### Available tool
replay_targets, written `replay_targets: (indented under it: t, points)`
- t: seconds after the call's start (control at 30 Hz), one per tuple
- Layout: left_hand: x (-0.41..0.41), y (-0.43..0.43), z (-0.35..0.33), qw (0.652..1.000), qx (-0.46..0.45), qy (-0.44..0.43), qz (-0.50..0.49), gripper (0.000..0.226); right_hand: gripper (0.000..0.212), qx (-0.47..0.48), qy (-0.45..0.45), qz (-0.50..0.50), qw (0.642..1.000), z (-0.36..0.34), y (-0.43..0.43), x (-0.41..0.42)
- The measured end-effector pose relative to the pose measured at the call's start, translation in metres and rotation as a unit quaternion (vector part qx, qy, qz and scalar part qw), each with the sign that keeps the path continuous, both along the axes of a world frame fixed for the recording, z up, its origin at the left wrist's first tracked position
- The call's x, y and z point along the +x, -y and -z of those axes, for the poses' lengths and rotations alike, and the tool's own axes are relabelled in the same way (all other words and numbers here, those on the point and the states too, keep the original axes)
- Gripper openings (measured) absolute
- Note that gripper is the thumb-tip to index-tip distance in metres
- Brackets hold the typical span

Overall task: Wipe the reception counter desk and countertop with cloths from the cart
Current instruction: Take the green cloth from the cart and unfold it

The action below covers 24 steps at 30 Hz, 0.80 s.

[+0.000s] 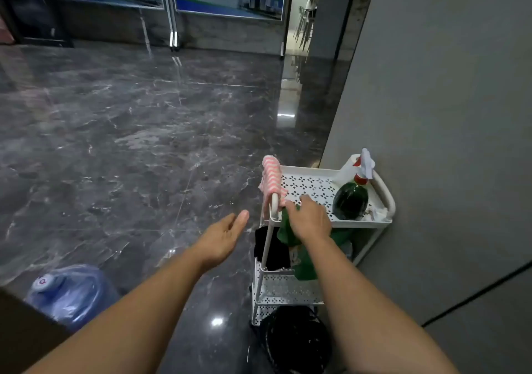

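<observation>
Marble floor (129,132); cart tray (359,224): spray bottle (351,198); right grip (309,219) prob. clutches green cloth (299,255), left grip (223,240) splayed, empty.

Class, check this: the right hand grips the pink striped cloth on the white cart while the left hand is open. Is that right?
No. In the head view the right hand grips the green cloth; the pink striped cloth hangs untouched on the cart. The left hand is open.
</observation>
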<state>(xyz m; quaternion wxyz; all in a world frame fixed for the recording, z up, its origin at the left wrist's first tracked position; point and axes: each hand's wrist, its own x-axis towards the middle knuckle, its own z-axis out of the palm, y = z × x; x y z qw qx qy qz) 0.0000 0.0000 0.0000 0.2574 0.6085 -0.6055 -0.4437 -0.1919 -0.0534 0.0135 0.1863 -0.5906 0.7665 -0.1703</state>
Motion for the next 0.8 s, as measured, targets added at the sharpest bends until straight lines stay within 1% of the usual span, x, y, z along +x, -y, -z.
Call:
replay_targets:
  t: [0.07,0.13,0.17,0.27,0.33,0.47,0.53,0.57,0.67,0.73,0.8]
  points:
    - [-0.009,0.013,0.006,1.000,-0.002,-0.010,-0.006,0.092,0.052,0.024,-0.029,0.063,0.997,0.008,0.017,-0.014]
    - [-0.017,0.021,0.013,1.000,-0.001,0.006,0.002,0.083,0.054,0.070,-0.040,0.100,0.992,0.020,0.035,-0.028]
    - [-0.020,0.025,0.016,1.000,0.001,0.013,0.005,0.081,0.056,0.091,-0.043,0.105,0.989,0.027,0.041,-0.031]
    - [-0.025,0.035,0.022,0.999,0.016,0.029,0.012,0.089,0.057,0.129,-0.069,0.111,0.983,0.037,0.053,-0.035]
    - [-0.026,0.039,0.026,0.999,0.021,0.028,0.011,0.091,0.050,0.144,-0.075,0.123,0.979,0.039,0.063,-0.038]
    - [-0.027,0.042,0.029,0.999,0.025,0.020,0.010,0.092,0.028,0.161,-0.007,0.164,0.973,0.040,0.074,-0.039]
    - [-0.026,0.042,0.029,0.999,0.027,0.016,0.008,0.090,0.011,0.150,0.031,0.188,0.970,0.039,0.075,-0.039]
    - [-0.025,0.042,0.028,1.000,0.027,0.011,0.004,0.089,0.007,0.141,0.046,0.196,0.969,0.038,0.074,-0.040]
    - [-0.020,0.041,0.022,1.000,0.025,0.005,-0.012,0.089,0.009,0.112,0.085,0.211,0.967,0.032,0.069,-0.039]
    - [-0.016,0.038,0.016,1.000,0.021,0.000,-0.021,0.089,0.021,0.089,0.111,0.211,0.967,0.028,0.064,-0.038]
    - [-0.011,0.035,0.009,1.000,0.011,-0.003,-0.028,0.086,0.026,0.055,0.145,0.210,0.965,0.022,0.056,-0.037]
